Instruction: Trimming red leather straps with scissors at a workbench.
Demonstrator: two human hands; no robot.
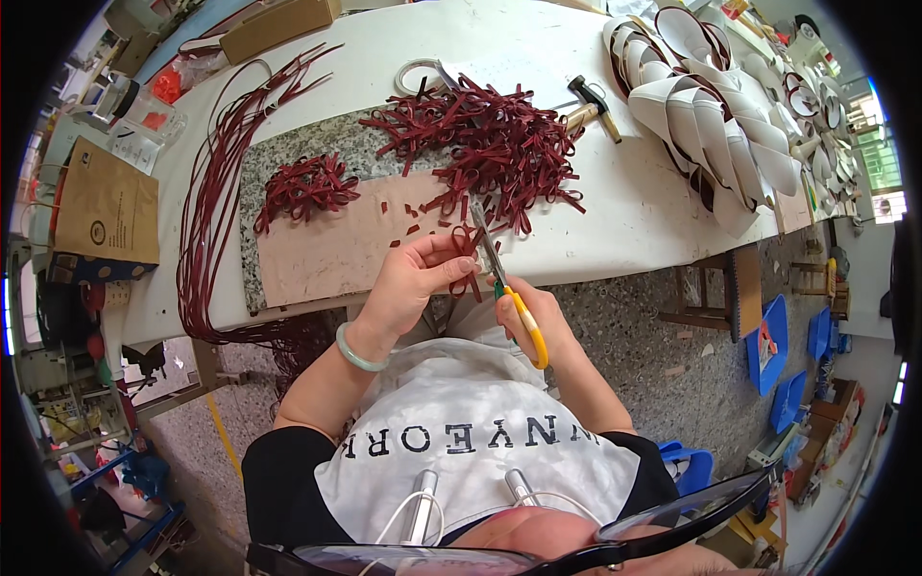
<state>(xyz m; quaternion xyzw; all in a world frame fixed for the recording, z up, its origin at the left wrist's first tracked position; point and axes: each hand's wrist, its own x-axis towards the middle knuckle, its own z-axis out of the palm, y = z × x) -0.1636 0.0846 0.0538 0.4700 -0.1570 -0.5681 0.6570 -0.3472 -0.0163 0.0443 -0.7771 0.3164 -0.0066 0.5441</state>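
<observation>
Thumb and fingers of my left hand [403, 285] pinch a small dark red ribbon bow [465, 252] over the table's front edge. In my right hand [545, 322] are scissors [520, 305] with yellow and green handles, their blades pointing away from me beside the bow. Whether the blades touch the ribbon I cannot tell. Just beyond my hands lies a big heap of similar red bows [499, 144]. A smaller pile of bows [309, 187] sits to the left, on a speckled stone slab [307, 142]. Short red scraps dot the pinkish sheet [322, 252].
Long dark red strips [200, 192] run down the table's left side and hang over its edge. Behind the heap are a tape roll [403, 79] and a hammer [603, 108]. Stacked white curved pieces [730, 130] stand at right; a brown paper bag [106, 211] is at left.
</observation>
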